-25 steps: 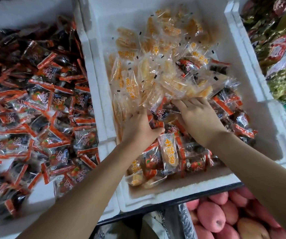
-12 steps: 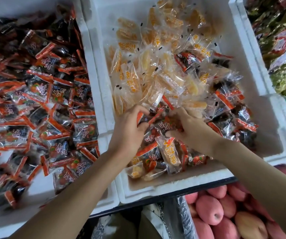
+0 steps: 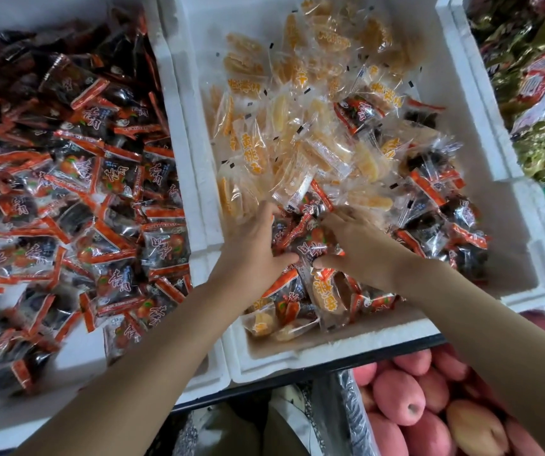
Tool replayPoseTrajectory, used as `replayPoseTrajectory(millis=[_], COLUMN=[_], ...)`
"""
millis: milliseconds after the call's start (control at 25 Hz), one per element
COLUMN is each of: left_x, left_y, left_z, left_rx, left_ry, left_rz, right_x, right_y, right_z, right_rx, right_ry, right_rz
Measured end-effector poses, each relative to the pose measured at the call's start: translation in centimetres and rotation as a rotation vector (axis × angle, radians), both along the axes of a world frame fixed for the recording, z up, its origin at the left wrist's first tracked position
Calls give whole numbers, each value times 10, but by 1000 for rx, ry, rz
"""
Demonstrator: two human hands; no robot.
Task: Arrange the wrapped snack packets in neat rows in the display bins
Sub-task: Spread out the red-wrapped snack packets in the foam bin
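The middle white foam bin [image 3: 481,113] holds a loose heap of clear packets of yellow dried fruit [image 3: 300,139], with dark packets edged in orange mixed in along the near and right side [image 3: 435,212]. My left hand [image 3: 251,248] and my right hand [image 3: 360,248] meet at the near middle of this bin. Both curl around a small cluster of dark orange-edged packets [image 3: 307,238] between them. Their fingertips are partly buried in the pile.
The left foam bin [image 3: 179,133] is filled with a jumbled heap of dark orange-edged packets [image 3: 77,199]. A bin of green and gold wrapped packets [image 3: 540,93] stands at the right. Pink apples [image 3: 415,399] lie below the shelf's front edge.
Both hands have drawn back from the yellow packets to the near part of the bin and closed together on dark orange-edged packets. The yellow heap lies spread further back.
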State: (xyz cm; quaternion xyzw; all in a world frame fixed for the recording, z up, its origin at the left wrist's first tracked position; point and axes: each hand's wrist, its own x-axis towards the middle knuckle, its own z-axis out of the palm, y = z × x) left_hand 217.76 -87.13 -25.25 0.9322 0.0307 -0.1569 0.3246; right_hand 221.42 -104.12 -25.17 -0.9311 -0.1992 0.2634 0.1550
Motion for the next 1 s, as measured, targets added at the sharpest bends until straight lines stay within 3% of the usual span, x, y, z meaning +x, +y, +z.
replayPoseTrajectory(millis=[280, 600, 840, 1000], left_x=[3, -8, -13, -20], left_y=[0, 5, 28, 59], left_z=[1, 27, 43, 47], left_rx=[-102, -179, -281, -381], left_ry=[49, -94, -242, -293], left_rz=[75, 100, 277, 415], right_x=[1, 14, 4, 11], right_y=[-1, 2, 2, 21], right_z=[14, 17, 18, 32], right_rx=[-52, -104, 109, 149], right_ry=[49, 116, 50, -39], right_rz=[33, 121, 0, -106])
